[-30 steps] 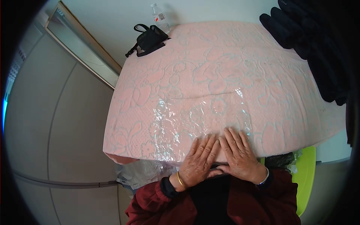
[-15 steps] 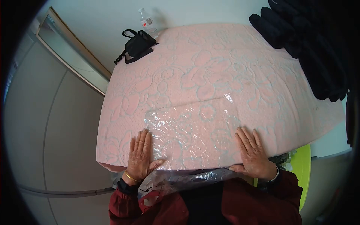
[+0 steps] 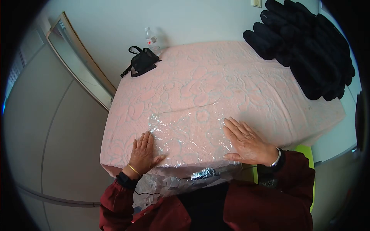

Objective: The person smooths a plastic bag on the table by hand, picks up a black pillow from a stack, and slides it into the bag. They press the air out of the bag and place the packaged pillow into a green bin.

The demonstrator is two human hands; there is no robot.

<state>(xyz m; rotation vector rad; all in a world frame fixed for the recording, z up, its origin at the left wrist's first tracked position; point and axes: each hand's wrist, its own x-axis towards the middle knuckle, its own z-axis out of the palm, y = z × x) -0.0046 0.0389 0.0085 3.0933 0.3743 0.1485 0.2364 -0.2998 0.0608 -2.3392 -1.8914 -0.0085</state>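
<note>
A clear plastic sheet or bag [image 3: 189, 134] lies spread over the front of a table with a pink, flower-patterned cloth [image 3: 169, 84]. My left hand [image 3: 142, 152] rests flat at the sheet's left edge, fingers stretched out. At its right edge my right hand [image 3: 246, 144] is open, with fingers extended over the plastic; whether the whole palm touches cannot be made out. Both hands hold nothing. More crumpled clear plastic [image 3: 181, 181] hangs below the table's front edge, close to my body.
A black pouch with straps [image 3: 143, 61] and a clear bottle [image 3: 152, 40] stand at the back left. A puffy black garment [image 3: 304, 50] is heaped at the back right. A framed mirror [image 3: 77, 57] leans on the left. Something lime green [image 3: 306, 152] shows under the right side.
My right hand has moved left and slightly away from me across the plastic. My left hand stays by the left edge. The head view has tilted up, showing more wall and garment.
</note>
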